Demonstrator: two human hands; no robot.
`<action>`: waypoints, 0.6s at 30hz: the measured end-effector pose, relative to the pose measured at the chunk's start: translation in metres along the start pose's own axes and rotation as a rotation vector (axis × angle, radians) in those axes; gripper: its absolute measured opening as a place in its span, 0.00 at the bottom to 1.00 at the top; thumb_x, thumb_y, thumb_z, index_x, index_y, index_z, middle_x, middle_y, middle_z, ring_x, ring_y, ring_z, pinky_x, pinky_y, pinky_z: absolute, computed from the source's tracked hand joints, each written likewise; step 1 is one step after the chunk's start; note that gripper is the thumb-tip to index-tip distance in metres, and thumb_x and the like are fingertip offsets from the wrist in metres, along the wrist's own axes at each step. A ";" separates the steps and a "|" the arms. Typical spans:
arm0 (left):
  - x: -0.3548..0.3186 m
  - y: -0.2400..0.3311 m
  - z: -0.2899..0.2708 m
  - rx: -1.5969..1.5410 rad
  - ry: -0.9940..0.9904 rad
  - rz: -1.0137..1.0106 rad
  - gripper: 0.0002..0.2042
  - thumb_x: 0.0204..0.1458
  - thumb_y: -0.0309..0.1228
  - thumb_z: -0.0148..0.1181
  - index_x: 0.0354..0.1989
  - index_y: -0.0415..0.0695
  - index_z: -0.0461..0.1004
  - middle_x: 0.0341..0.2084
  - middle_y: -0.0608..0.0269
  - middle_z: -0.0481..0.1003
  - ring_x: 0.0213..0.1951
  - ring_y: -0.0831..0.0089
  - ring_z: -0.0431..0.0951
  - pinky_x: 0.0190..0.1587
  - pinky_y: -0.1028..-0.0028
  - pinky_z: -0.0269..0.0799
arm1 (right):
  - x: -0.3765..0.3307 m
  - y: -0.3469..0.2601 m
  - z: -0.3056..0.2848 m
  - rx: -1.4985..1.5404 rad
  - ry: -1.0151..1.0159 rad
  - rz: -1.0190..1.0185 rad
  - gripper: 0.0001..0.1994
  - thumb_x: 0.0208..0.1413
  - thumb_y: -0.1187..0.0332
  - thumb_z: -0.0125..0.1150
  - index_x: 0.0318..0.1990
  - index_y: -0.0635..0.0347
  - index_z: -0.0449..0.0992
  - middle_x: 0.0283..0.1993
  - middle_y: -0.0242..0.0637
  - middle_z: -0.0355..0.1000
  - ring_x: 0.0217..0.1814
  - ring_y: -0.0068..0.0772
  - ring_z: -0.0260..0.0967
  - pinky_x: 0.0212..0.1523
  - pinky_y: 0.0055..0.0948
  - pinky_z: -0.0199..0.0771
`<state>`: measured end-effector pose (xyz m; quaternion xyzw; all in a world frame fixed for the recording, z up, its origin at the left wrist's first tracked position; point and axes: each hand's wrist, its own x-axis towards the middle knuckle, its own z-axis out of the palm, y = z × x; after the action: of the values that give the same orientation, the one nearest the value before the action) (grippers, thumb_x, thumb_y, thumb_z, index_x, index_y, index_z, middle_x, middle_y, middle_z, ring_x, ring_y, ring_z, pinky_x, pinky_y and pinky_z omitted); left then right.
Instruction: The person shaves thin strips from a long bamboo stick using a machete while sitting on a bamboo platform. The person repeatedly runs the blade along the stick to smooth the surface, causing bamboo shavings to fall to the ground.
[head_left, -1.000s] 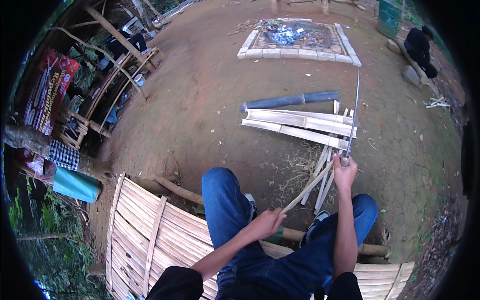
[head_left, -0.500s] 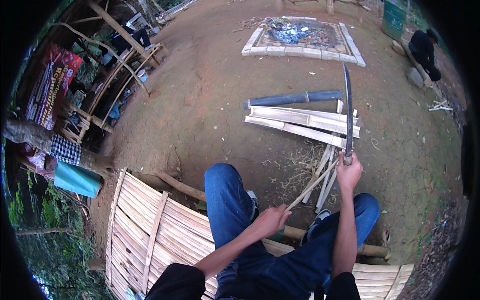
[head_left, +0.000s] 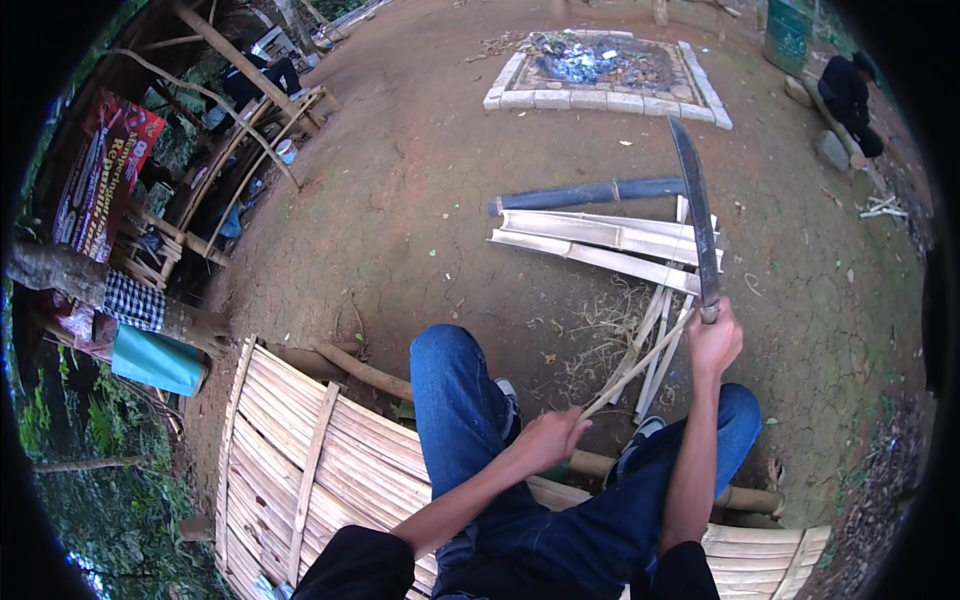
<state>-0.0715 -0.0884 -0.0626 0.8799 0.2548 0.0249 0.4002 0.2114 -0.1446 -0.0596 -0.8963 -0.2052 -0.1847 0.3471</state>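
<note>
My right hand (head_left: 715, 340) is closed round the handle of a machete (head_left: 697, 205), whose long dark blade points away from me. A thin bamboo strip (head_left: 640, 366) is gripped at its near end by my left hand (head_left: 553, 438), between my knees. The strip slants up and right, its far end close to the machete's base; whether they touch I cannot tell. Beyond my hands, split bamboo pieces (head_left: 600, 240) and a dark bamboo length (head_left: 600, 194) lie on the ground. Narrow bamboo strips (head_left: 655, 355) lie under the held one, beside a heap of shavings (head_left: 590, 335).
I sit on a bamboo slat bench (head_left: 350, 470). Ahead is a stone-edged fire pit (head_left: 600, 102) with ash. A person (head_left: 848, 100) sits at the far right near a green drum (head_left: 787, 40). At the left stand a bamboo shelter (head_left: 250, 130) and a red banner (head_left: 110, 175).
My right hand has moved slightly right, and the machete has turned so more of its blade's flat side shows. My left hand has shifted slightly right, still holding the strip.
</note>
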 end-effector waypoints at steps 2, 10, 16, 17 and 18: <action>-0.004 -0.004 0.000 -0.015 0.012 0.002 0.13 0.61 0.35 0.49 0.32 0.36 0.65 0.17 0.42 0.70 0.25 0.42 0.73 0.27 0.53 0.67 | 0.012 0.007 -0.006 -0.087 -0.002 0.052 0.07 0.48 0.66 0.65 0.30 0.57 0.76 0.25 0.48 0.74 0.30 0.55 0.74 0.32 0.48 0.71; -0.012 -0.026 -0.035 -0.156 0.158 0.015 0.10 0.62 0.31 0.48 0.33 0.35 0.68 0.12 0.49 0.65 0.16 0.54 0.70 0.22 0.62 0.63 | 0.003 0.025 0.007 0.433 -0.211 0.245 0.20 0.47 0.55 0.72 0.21 0.64 0.73 0.15 0.28 0.64 0.20 0.17 0.55 0.24 0.26 0.63; -0.001 -0.035 -0.057 -0.704 0.011 -0.311 0.17 0.66 0.40 0.40 0.37 0.39 0.71 0.16 0.71 0.66 0.18 0.83 0.67 0.22 0.81 0.65 | -0.011 0.013 0.012 0.632 -0.314 0.262 0.18 0.51 0.55 0.69 0.26 0.64 0.76 0.16 0.26 0.64 0.19 0.17 0.55 0.21 0.25 0.58; -0.001 -0.038 -0.056 -0.791 0.010 -0.343 0.18 0.66 0.41 0.40 0.37 0.39 0.71 0.18 0.70 0.67 0.19 0.82 0.68 0.23 0.81 0.66 | -0.015 0.004 0.011 0.678 -0.339 0.263 0.19 0.51 0.55 0.68 0.25 0.64 0.75 0.15 0.26 0.63 0.18 0.17 0.54 0.20 0.25 0.57; -0.002 -0.040 -0.056 -0.792 0.023 -0.343 0.18 0.66 0.42 0.41 0.37 0.40 0.71 0.20 0.70 0.67 0.20 0.83 0.68 0.25 0.81 0.67 | -0.018 -0.001 0.010 0.667 -0.376 0.263 0.20 0.51 0.55 0.68 0.23 0.63 0.73 0.15 0.25 0.62 0.18 0.16 0.53 0.19 0.25 0.55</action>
<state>-0.1040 -0.0284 -0.0525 0.6030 0.3727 0.0635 0.7025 0.1971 -0.1408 -0.0747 -0.7714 -0.1975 0.1051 0.5958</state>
